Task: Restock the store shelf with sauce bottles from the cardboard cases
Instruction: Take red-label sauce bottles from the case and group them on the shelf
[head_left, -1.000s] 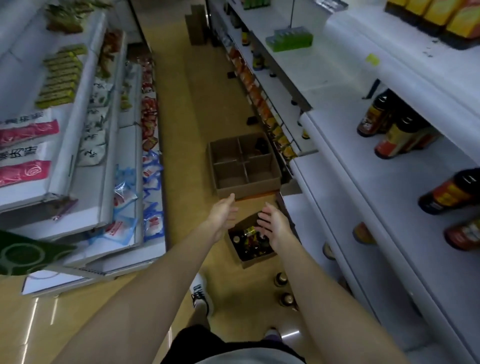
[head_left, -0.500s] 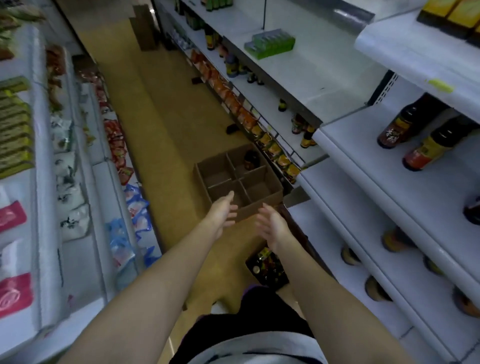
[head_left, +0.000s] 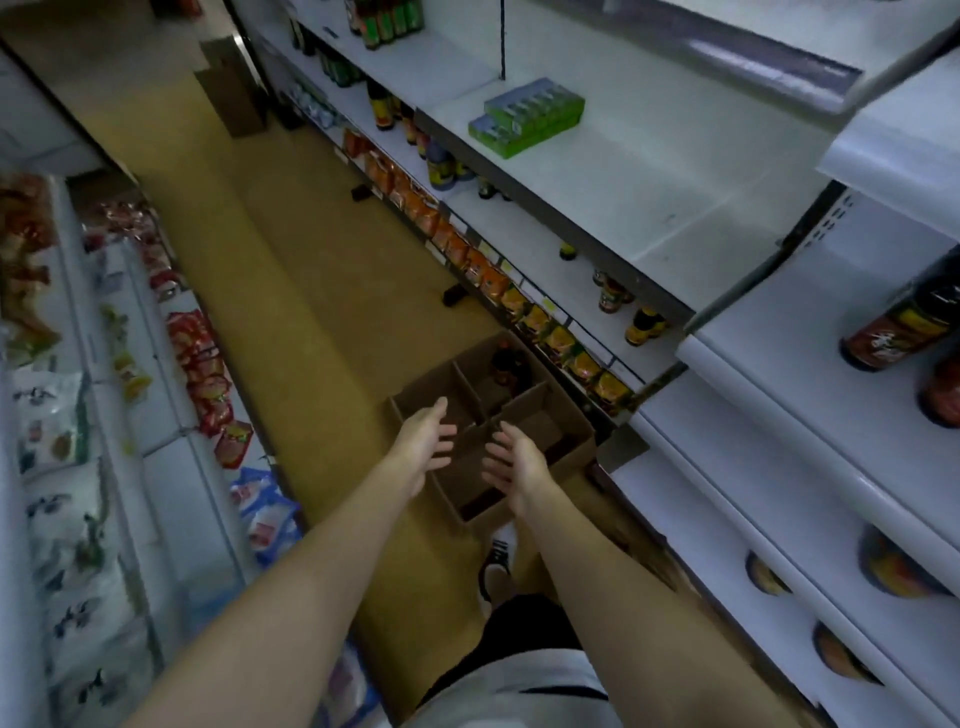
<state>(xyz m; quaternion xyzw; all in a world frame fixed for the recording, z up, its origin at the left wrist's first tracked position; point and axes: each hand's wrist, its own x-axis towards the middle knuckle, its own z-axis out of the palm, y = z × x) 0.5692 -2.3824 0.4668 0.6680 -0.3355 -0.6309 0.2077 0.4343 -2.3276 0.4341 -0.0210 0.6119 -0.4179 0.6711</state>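
Cardboard case (head_left: 566, 441): open-topped, brown, standing on the aisle floor just beside the base of the right-hand shelving; cardboard dividers split it into four compartments. Far compartment nearest the shelving holds one dark sauce bottle (head_left: 508, 364), upright, long axis vertical, cap upward. The other three compartments show only bare cardboard.

Shelf, right (head_left: 779, 395): white tiers. Upper tier carries a dark bottle with red-and-yellow label (head_left: 904, 325), seen leaning in the wide-angle view, cap toward the back of the shelf.

Floor (head_left: 291, 291): yellow-tan, a narrow aisle between shelving on both sides.

Left hand (head_left: 423, 441): over the case, fingers straight and spread, holding nothing.

Right hand (head_left: 514, 460): over the case, palm facing the left, fingers relaxed, holding nothing.
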